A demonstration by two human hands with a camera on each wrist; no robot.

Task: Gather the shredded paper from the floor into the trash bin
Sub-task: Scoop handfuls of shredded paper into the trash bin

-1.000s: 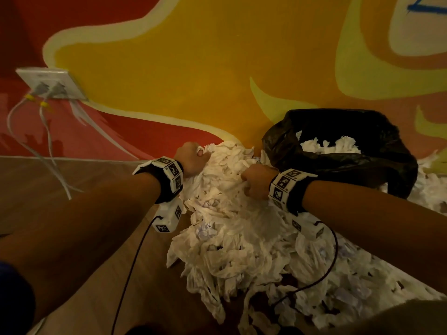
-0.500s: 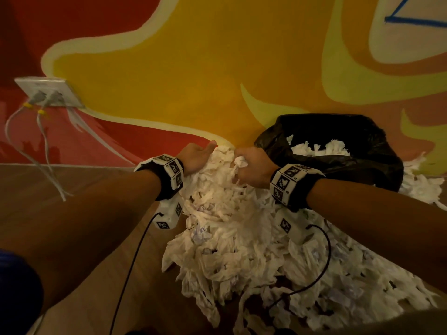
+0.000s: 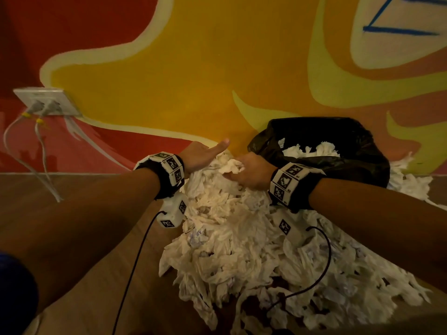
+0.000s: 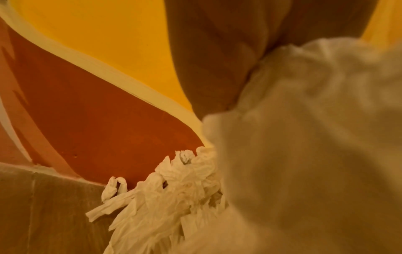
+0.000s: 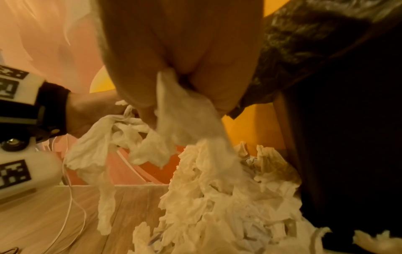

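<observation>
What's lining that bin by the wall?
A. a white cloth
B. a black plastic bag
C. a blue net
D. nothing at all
B: the bin wears a crinkled black bag, with some shredded paper already inside.

The head view looks forward and down from above both forearms at the shredded paper [image 3: 232, 238], the trash bin [image 3: 338, 151] and the painted wall [image 3: 193, 68]. The left wrist view sits very close along the left hand [image 4: 217, 51], facing wall and floor [image 4: 43, 214]. The right wrist view, equally near, faces leftward along the right hand [image 5: 185, 51]; all three share the paper heap at the wall's foot.
</observation>
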